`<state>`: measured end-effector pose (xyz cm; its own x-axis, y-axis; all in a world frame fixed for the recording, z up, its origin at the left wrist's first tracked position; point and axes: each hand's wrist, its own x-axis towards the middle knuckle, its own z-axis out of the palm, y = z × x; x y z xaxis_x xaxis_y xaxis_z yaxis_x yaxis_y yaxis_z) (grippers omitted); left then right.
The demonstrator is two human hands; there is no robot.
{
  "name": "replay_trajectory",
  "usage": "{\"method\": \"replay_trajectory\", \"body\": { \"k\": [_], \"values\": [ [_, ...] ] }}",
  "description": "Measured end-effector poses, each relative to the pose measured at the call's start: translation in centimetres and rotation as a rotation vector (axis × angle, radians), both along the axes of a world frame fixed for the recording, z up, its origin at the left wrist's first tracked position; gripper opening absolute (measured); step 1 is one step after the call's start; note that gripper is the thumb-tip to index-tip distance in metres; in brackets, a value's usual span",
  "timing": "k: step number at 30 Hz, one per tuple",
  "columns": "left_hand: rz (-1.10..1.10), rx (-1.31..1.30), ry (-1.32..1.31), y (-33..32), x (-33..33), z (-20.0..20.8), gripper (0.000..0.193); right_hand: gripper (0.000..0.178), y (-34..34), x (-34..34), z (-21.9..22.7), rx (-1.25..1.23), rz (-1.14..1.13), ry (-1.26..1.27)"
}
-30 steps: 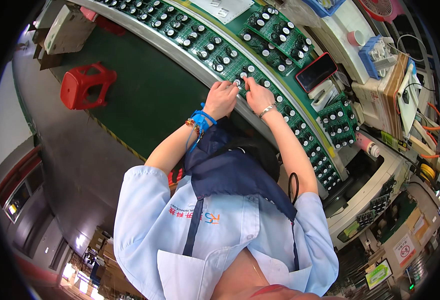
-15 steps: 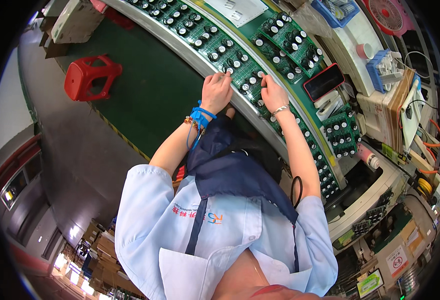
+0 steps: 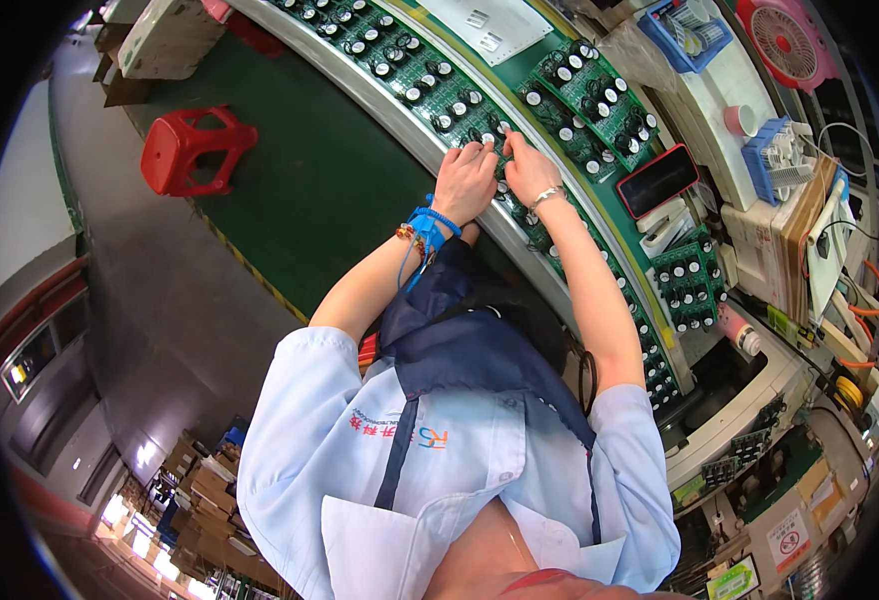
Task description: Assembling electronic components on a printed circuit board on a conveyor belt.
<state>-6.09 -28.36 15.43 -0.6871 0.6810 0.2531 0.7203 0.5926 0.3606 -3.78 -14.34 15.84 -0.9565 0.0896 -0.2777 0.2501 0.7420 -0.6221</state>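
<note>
A long row of green circuit boards (image 3: 450, 98) runs along the workbench, carrying white-topped round parts and looped black wires. My left hand (image 3: 467, 182), with a blue band and beads at the wrist, is closed over the near edge of the row. Its fingertips press together at the boards; whatever they grip is hidden. Close beside it, my right hand (image 3: 532, 172) is bent in a pinch, index finger and thumb at the same spot on the boards. What lies between those fingers is too small to make out.
Stacked circuit boards (image 3: 590, 100) lie beyond the row, near a red-edged phone (image 3: 658, 182). More boards (image 3: 688, 280) sit at the right. Blue baskets (image 3: 775, 160), a pink cup (image 3: 741, 120) and a pink fan (image 3: 790, 45) stand farther off. A red stool (image 3: 185, 150) is on the floor at left.
My hands have come together: the left moved right, the right moved left and slightly farther away. Both remain at the row of boards. The whole view has shifted slightly.
</note>
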Motion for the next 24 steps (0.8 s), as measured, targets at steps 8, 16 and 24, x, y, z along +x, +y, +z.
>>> {"method": "replay_trajectory", "body": {
  "k": [8,16,24],
  "values": [
    [0.214,0.045,0.149,-3.2,-2.3,-0.1,0.021,0.022,0.8,3.1,2.8,-0.111,-0.083,0.148],
    [0.121,0.115,0.09,-1.5,-3.1,0.7,0.029,0.02,2.7,13.2,5.6,-0.302,-0.443,0.155],
    [-0.001,0.245,0.051,0.5,-1.4,2.5,0.024,0.019,2.9,26.5,7.6,-0.232,-0.774,0.117]
  ]
}}
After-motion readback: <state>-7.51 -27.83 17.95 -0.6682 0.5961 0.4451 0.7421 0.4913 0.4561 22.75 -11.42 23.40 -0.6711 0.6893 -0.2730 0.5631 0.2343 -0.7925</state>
